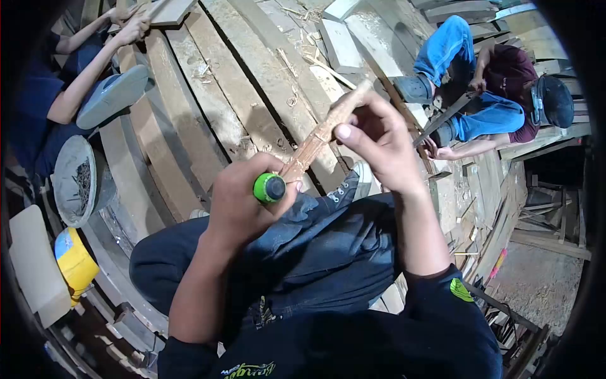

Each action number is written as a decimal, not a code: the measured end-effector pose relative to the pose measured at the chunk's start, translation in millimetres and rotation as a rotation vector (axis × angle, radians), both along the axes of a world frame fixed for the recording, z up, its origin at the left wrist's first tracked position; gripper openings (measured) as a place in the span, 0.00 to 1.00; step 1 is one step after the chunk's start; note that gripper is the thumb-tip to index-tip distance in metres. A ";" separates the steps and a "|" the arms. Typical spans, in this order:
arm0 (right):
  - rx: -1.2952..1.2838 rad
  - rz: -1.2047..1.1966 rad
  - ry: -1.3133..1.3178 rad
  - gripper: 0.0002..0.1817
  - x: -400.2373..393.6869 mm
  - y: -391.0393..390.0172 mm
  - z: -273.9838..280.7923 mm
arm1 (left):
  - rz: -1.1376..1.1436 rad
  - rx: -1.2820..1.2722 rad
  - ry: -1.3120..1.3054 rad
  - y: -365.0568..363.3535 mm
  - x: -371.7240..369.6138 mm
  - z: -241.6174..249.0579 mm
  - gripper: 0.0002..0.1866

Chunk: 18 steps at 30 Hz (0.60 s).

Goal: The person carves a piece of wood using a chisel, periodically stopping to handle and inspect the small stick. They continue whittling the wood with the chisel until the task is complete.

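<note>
A carved stick of wood (314, 143) slants across the middle of the view, its surface rough and whittled. My left hand (237, 196) is closed around a tool with a green and black handle (268, 188); the tool's working end is hidden. The stick's lower end also rests against the fingers of this hand. Near the stick's upper end, my right hand (382, 139) grips it between thumb and fingers. Both hands are above my lap, over dark trousers (328, 252).
Wooden planks (240, 76) with shavings make up the floor. At the right a person (511, 88) sits holding a long blade (448, 117). Another person's arm (79, 88) is at upper left, near a bucket of nails (76, 180) and a yellow container (76, 265).
</note>
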State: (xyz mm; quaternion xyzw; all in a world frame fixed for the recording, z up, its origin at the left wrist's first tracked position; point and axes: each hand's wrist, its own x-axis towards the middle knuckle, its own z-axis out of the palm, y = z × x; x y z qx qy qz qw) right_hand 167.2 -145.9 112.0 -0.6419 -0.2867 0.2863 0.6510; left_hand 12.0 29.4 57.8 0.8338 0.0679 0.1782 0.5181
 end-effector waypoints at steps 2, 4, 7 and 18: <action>0.066 -0.019 -0.080 0.13 9.0 -1.3 -1.2 | 0.016 0.013 -0.019 2.0 1.2 -3.5 0.12; 0.151 -0.076 -0.117 0.12 9.9 -2.4 0.8 | -0.004 0.107 -0.008 4.4 1.4 -1.5 0.12; 0.097 -0.092 -0.187 0.11 14.9 -12.4 2.3 | -0.038 0.213 0.014 5.2 1.2 -3.3 0.12; -0.496 -0.230 -0.492 0.12 -93.3 -22.9 -32.2 | 0.153 -0.619 -0.198 19.0 -4.9 10.8 0.18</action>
